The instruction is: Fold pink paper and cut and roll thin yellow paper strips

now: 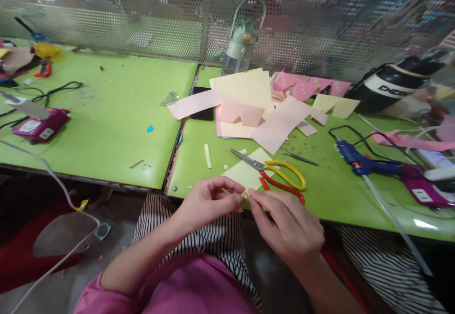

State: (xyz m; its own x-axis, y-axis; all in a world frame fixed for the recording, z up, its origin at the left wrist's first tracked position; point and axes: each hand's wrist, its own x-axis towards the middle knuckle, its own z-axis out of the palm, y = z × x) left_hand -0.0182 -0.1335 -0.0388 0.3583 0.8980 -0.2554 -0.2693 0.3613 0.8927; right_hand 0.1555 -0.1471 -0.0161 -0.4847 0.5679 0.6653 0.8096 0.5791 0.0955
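My left hand [215,198] and my right hand [284,219] meet at the front edge of the green table, fingertips pinched together. Between them shows a tiny pale yellow bit of paper [246,192], mostly covered by the fingers. Just beyond lie scissors [265,165] with one yellow and one red handle, blades apart, partly over a pale yellow paper sheet [237,170]. The right hand is close to the red handle. A narrow paper strip [207,156] and small scraps rest to the left. Tweezers [301,158] lie to the right of the scissors.
Behind are stacked yellow and pink papers [245,86], a phone [202,110] and a green water bottle [241,43]. A blue glue gun [366,160] with its cord lies right, near a purple power strip [426,193]. A black bottle [394,84] leans behind. Another power strip [42,126] sits left.
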